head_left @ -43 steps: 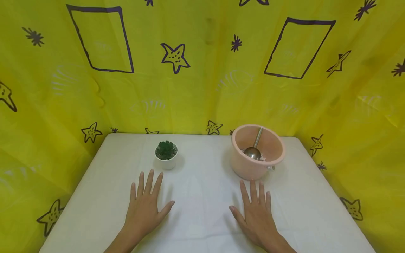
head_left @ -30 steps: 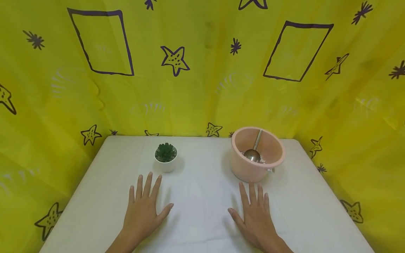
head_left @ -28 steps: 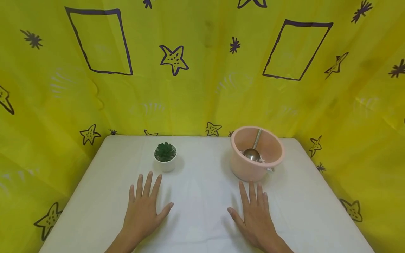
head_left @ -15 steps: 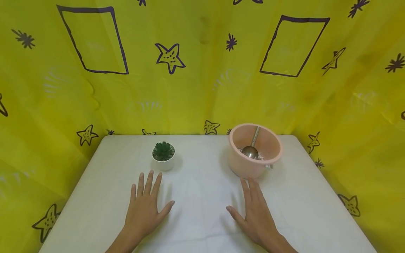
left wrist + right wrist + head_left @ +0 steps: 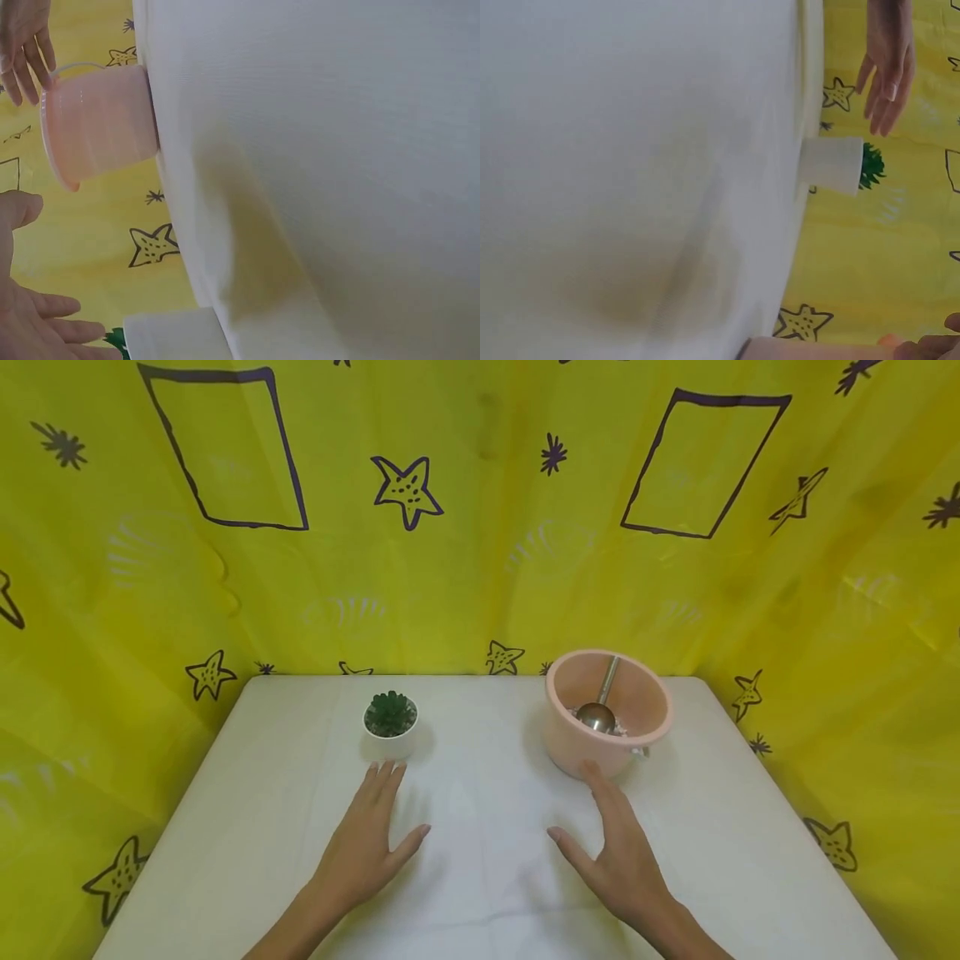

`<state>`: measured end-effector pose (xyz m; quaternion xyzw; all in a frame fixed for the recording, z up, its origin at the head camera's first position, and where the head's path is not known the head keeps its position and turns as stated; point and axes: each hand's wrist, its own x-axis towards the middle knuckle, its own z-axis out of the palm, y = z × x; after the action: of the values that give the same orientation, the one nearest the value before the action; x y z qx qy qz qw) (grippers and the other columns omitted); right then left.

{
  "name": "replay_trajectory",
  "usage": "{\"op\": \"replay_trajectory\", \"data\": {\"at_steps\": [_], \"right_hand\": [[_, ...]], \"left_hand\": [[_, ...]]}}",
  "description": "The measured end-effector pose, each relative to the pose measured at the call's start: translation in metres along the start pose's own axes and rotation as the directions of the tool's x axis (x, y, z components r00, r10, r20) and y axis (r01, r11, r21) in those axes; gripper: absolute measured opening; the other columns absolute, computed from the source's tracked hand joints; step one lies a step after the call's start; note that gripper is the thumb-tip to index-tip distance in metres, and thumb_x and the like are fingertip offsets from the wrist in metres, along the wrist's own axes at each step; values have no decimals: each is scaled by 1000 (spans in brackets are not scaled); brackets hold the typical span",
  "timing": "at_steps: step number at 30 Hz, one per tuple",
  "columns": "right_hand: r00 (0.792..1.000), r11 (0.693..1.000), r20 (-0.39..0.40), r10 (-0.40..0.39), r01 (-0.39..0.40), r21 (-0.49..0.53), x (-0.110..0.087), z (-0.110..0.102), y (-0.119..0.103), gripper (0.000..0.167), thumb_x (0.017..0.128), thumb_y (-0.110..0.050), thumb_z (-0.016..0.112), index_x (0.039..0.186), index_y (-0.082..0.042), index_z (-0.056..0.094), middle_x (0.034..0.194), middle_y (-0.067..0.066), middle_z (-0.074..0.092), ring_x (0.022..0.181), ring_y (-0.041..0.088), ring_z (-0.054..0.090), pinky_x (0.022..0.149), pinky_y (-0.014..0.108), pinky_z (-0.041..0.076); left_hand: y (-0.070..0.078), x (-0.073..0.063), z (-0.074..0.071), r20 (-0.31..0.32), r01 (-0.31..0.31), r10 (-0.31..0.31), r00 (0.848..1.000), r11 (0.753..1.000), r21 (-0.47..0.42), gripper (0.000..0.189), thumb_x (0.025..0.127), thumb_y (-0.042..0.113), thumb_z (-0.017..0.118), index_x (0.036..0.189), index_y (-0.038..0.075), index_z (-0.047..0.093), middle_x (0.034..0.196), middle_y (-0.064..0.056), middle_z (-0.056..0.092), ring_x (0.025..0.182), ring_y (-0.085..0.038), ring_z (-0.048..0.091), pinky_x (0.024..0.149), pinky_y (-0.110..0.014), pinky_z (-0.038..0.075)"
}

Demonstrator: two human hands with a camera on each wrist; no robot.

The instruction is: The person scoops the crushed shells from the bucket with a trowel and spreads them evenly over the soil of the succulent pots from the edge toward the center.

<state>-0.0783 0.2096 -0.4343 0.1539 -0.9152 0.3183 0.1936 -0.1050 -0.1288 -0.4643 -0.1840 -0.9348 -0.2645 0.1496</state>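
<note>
Yellow sheeting (image 5: 465, 568), printed with dark stars and frames, walls in a white-covered table (image 5: 465, 827). Near the table's far right corner stands a pink bucket (image 5: 573, 743), upright. The right hand (image 5: 626, 864) is just short of it, fingers straight and overlapping in the head view, thumb held well away; whether a fingertip touches the bucket I cannot tell. Across from it, the left hand (image 5: 360, 852) has straight fingers, close together from above, slightly apart from its own wrist, thumb wide, holding nothing. Inside the bucket a metal ladle (image 5: 597, 717) slants, handle toward the far rim. Just beyond the left fingertips sits a small white planter (image 5: 390, 746), with a green succulent (image 5: 390, 710) in it
</note>
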Motion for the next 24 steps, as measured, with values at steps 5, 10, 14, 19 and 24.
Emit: {"op": "replay_trajectory", "data": {"at_steps": [5,10,14,19,24], "right_hand": [[998,998,-56,5,-1,71,9,-9,1,86,88,-15,86,159,-1,40,161,19,43,140,41,49,113,8,21],[994,989,-105,19,-3,147,19,-18,3,79,88,-7,84,156,0,45,158,17,48,134,42,54,111,9,29],[989,982,-148,22,7,188,28,-24,6,73,87,0,82,152,2,49,154,16,53,134,40,55,111,13,36],[985,975,-168,51,-12,224,38,-30,7,69,88,2,80,151,3,51,152,17,55,134,40,55,109,11,37],[982,961,-133,133,-95,258,44,-36,9,66,93,-3,79,152,2,50,153,17,54,135,41,56,108,8,34]], "left_hand": [[6,7,3,10,-34,35,999,995,-94,83,93,30,81,157,-2,40,165,-19,37,150,-42,36,111,-57,44],[11,16,7,11,-48,49,999,992,-117,83,94,30,80,159,-1,39,167,-17,34,152,-41,34,113,-57,42],[15,29,10,4,-57,58,998,989,-138,83,94,31,79,159,-2,38,169,-16,31,154,-39,30,119,-54,34],[20,42,12,26,-22,27,999,982,-185,83,96,34,78,160,-1,38,170,-15,29,156,-35,27,121,-53,31],[25,53,15,51,23,-11,999,971,-239,84,96,35,78,161,1,37,170,-12,30,156,-32,27,122,-53,30]]}}
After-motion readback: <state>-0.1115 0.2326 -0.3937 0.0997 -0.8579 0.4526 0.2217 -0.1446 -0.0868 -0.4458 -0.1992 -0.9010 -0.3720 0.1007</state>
